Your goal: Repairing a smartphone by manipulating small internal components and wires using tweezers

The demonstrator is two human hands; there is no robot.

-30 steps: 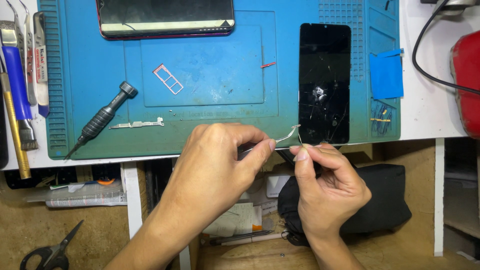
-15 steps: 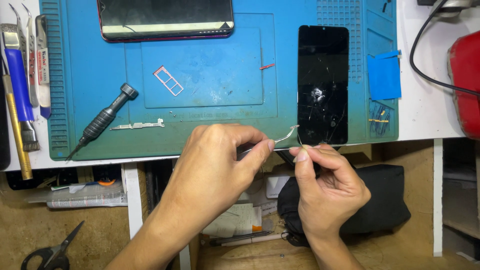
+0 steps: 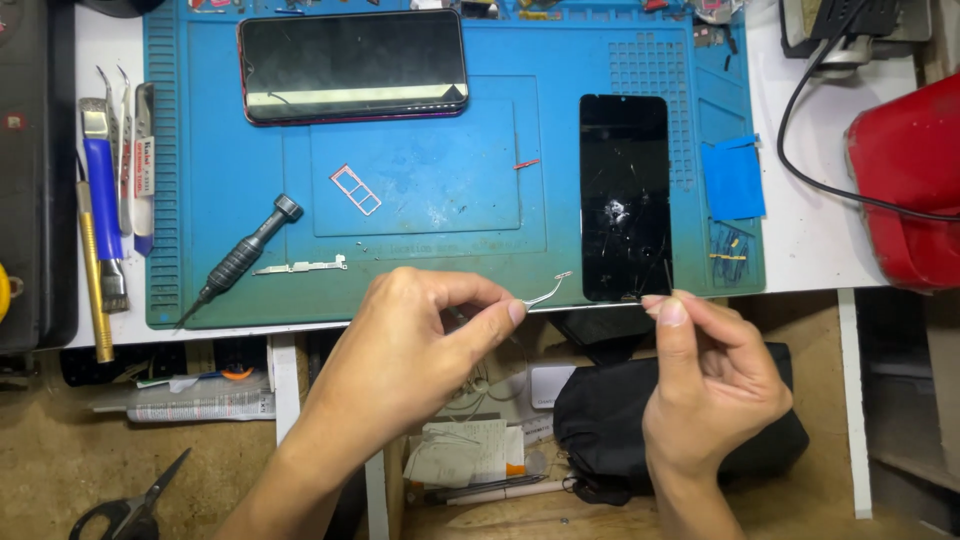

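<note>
My left hand [image 3: 410,345] hovers at the front edge of the blue work mat [image 3: 200,150], thumb and forefinger pinched on a thin silvery strip [image 3: 547,291] that points up and right. My right hand [image 3: 705,385] is to the right of it, its thumb and forefinger tips pressed together just below the bottom corner of a cracked black phone screen [image 3: 625,200]. I see nothing between those fingers. The strip's free end is apart from my right hand.
On the mat lie a dark-screened phone [image 3: 352,65], a pink card tray [image 3: 356,190], a black screwdriver [image 3: 245,255], a small metal bracket [image 3: 300,267] and blue tape [image 3: 733,178]. Hand tools [image 3: 110,200] lie left. A red object [image 3: 905,180] and black cable [image 3: 810,150] are right. A black bag [image 3: 600,420] sits below.
My right hand has let go of the strip's end and moved off to the right. My left hand still holds the strip in about the same place.
</note>
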